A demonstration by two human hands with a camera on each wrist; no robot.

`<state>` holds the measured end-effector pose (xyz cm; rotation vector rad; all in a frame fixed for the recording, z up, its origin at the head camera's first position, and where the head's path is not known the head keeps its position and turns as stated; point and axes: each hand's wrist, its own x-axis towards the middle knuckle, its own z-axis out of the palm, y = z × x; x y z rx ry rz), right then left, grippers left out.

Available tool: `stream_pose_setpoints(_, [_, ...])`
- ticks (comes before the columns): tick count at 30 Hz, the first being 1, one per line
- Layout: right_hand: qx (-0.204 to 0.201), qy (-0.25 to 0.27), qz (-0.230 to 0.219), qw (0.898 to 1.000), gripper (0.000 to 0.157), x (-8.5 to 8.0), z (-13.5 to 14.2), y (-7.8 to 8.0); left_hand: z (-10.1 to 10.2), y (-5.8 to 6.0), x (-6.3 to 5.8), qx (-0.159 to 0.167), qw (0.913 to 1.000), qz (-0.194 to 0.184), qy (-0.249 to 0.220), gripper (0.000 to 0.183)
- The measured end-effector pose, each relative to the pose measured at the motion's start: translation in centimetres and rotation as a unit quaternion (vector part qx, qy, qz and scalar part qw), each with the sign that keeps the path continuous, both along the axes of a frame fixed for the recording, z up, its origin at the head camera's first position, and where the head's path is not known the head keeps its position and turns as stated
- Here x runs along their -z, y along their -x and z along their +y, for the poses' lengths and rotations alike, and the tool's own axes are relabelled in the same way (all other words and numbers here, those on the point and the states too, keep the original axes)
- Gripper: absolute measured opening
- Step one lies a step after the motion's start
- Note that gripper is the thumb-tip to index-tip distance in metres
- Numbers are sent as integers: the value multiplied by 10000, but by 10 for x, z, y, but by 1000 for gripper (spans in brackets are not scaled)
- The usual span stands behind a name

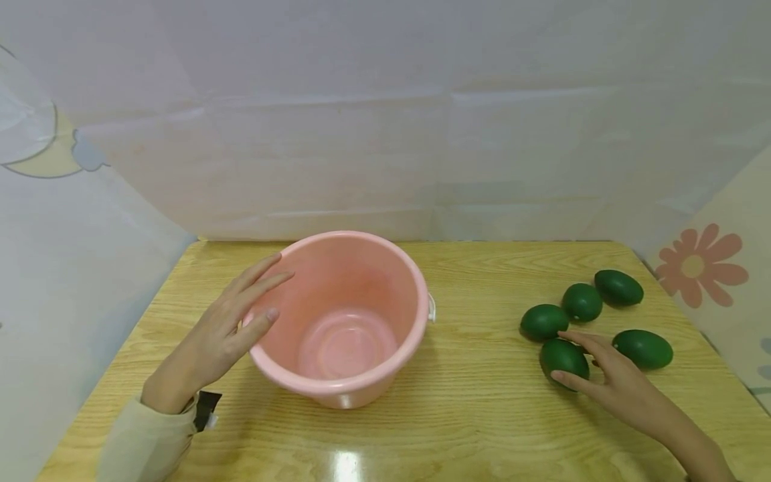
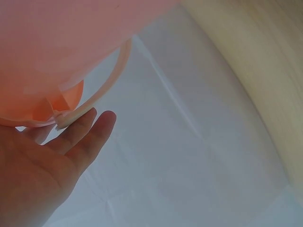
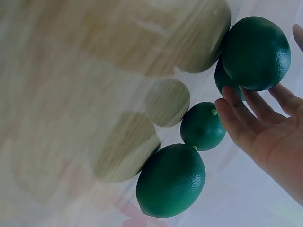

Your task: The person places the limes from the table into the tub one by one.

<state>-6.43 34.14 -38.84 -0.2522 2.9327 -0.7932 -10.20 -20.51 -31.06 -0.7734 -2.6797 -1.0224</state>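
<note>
A pink plastic bucket [image 1: 346,385] stands upright on the wooden table, its inside bare. My left hand [image 1: 219,335] lies at its left rim with fingers spread and extended. In the left wrist view those fingers [image 2: 75,137] are beside the bucket's pale handle [image 2: 111,78]. Over on the right, my right hand [image 1: 629,391] reaches over the nearest dark green lime [image 1: 560,358], thumb on its near side and fingers beyond it. The fingers look loosely extended in the right wrist view, right beside a large lime [image 3: 255,52].
More green limes lie around the right hand: one [image 1: 544,321] just behind, a rounder one [image 1: 582,301], a far one [image 1: 619,288] and one to the right [image 1: 650,349]. A pale wall covering [image 1: 361,134] borders the table [image 1: 476,415] at the back.
</note>
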Motion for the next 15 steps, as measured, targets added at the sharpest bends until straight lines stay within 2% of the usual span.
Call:
stream_pose_setpoints(7, [-17, 83, -177, 9998, 73, 2, 2, 1, 0, 0, 0, -3, 10000, -46, -24, 52])
stream_pose_setpoints(15, [-136, 27, 56, 9999, 69, 6, 3, 2, 0, -1, 0, 17, 10000, -22, -37, 52])
